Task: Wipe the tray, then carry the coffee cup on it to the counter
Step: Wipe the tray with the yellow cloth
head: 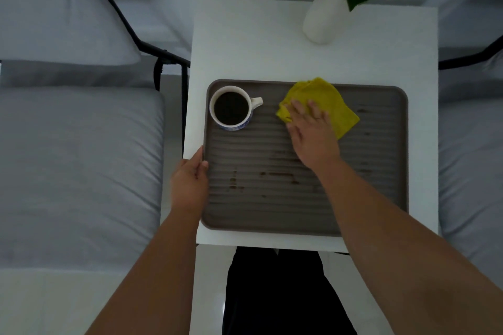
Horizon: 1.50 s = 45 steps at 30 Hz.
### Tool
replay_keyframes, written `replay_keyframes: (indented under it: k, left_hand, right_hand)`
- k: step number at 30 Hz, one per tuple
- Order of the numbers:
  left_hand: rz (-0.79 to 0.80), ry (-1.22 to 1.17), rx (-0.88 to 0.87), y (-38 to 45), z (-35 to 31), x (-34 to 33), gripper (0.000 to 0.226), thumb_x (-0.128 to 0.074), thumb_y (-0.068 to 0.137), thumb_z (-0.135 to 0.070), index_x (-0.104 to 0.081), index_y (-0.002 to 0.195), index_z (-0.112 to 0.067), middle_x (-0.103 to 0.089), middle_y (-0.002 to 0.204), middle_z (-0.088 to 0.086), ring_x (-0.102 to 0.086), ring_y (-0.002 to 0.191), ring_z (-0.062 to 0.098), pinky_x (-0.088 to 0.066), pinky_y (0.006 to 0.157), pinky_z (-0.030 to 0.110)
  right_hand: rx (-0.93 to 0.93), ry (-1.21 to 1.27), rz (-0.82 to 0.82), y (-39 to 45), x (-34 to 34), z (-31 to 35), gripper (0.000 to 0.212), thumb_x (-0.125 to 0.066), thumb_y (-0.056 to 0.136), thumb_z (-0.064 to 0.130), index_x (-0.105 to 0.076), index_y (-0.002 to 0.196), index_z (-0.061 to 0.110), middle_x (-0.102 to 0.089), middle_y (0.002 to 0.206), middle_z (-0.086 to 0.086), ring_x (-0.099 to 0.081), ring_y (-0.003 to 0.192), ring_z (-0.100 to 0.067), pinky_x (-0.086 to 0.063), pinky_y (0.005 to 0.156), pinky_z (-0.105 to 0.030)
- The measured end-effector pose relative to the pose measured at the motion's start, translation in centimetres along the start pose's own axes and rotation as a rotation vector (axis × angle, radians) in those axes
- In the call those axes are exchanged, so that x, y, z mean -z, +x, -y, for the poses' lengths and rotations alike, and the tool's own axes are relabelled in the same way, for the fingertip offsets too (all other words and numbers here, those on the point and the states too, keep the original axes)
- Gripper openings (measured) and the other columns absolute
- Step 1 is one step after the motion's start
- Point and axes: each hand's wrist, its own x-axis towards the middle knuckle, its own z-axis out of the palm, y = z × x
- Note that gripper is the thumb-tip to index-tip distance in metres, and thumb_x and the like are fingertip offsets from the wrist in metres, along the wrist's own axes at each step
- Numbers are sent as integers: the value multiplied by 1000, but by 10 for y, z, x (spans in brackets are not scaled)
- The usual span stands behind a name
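Left hand gripping tray edge, right hand flat on yellow cloth, coffee cup aboard

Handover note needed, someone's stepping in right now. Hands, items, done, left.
Left hand: grip on the left rim of the grey ribbed rectangular tray, steadying it.
Right hand: flat on the yellow folded cloth, pressing it to the tray's far middle.
White mug of black coffee: upright in the tray's far-left corner.
Tray sits on the white square table, near a white vase.
Done: wiping under way.
Left: brown stains in the near middle and some at right; then carry the tray to the counter, which is not in view.
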Motion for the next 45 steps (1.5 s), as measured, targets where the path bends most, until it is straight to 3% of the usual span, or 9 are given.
replay_keyframes:
  k: [6, 10, 16, 19, 23, 28, 31, 35, 45]
  left_hand:
    - [-28, -24, 9, 0, 5, -5, 39, -47, 98, -22, -53, 136, -29, -57, 105, -2, -56, 89, 10, -40, 83, 22]
    - [-43, -41, 62, -2, 1, -7, 39, -47, 99, -24, -52, 137, -30, -55, 105, 0, -55, 92, 12, -39, 85, 22]
    - [-31, -7, 31, -3, 1, -7, 40, -46, 99, -22, -50, 138, -29, -54, 100, 0, -54, 90, 14, -38, 81, 23]
    - [-25, 17, 24, -2, 2, -5, 39, -46, 99, -24, -50, 138, -29, -54, 100, 0, -53, 89, 13, -37, 80, 23]
    - [-8, 19, 15, -1, 4, -3, 40, -45, 99, -26, -49, 138, -30, -54, 104, 0, -54, 93, 14, -38, 83, 24]
    - [-11, 50, 13, -1, 4, -5, 40, -44, 99, -26, -48, 139, -32, -54, 102, 2, -54, 91, 16, -38, 81, 26]
    - [-6, 58, 8, 0, 5, -5, 40, -43, 100, -26, -47, 140, -31, -55, 102, 3, -54, 91, 17, -39, 82, 28]
    - [16, 75, -6, 2, 6, -3, 41, -43, 100, -27, -46, 140, -32, -54, 101, 1, -54, 92, 17, -39, 82, 28]
    - [62, 100, -51, 6, 11, 1, 42, -46, 99, -27, -46, 140, -32, -57, 101, 1, -55, 90, 15, -38, 82, 26]
  right_hand:
    - [-355, 152, -418, -35, 14, -75, 37, -51, 93, 21, -59, 128, 10, -59, 132, -13, -48, 122, -45, -42, 101, -51]
    - [-488, 249, -477, -28, 20, -70, 29, -57, 90, 9, -67, 116, 4, -64, 124, -17, -55, 112, -41, -44, 100, -44]
    - [-201, -44, -374, -3, 9, -22, 17, -65, 68, -3, -69, 83, 2, -67, 86, -21, -62, 71, -41, -52, 65, -38]
    - [-83, -148, -247, 2, 4, -16, 25, -61, 74, 5, -67, 98, 8, -66, 97, -17, -61, 79, -38, -50, 72, -38]
    - [-261, -283, -69, -5, 9, -76, 45, -56, 76, 29, -57, 120, 18, -58, 120, -8, -52, 106, -33, -27, 95, -38]
    - [-472, -143, -200, -30, 46, -106, 53, -32, 73, 23, -57, 114, -1, -56, 120, -24, -50, 111, -41, -29, 102, -43]
    - [-505, -143, -209, -19, 43, -90, 42, -43, 79, 17, -57, 115, 2, -56, 122, -22, -50, 112, -40, -25, 105, -40]
    - [-355, 41, -333, -10, 23, -60, 24, -54, 78, 3, -67, 98, -1, -64, 100, -25, -58, 87, -46, -47, 83, -46]
    - [-578, 79, -280, 5, 54, -93, 32, -43, 89, 8, -60, 116, 0, -52, 124, -22, -46, 117, -37, -34, 99, -39]
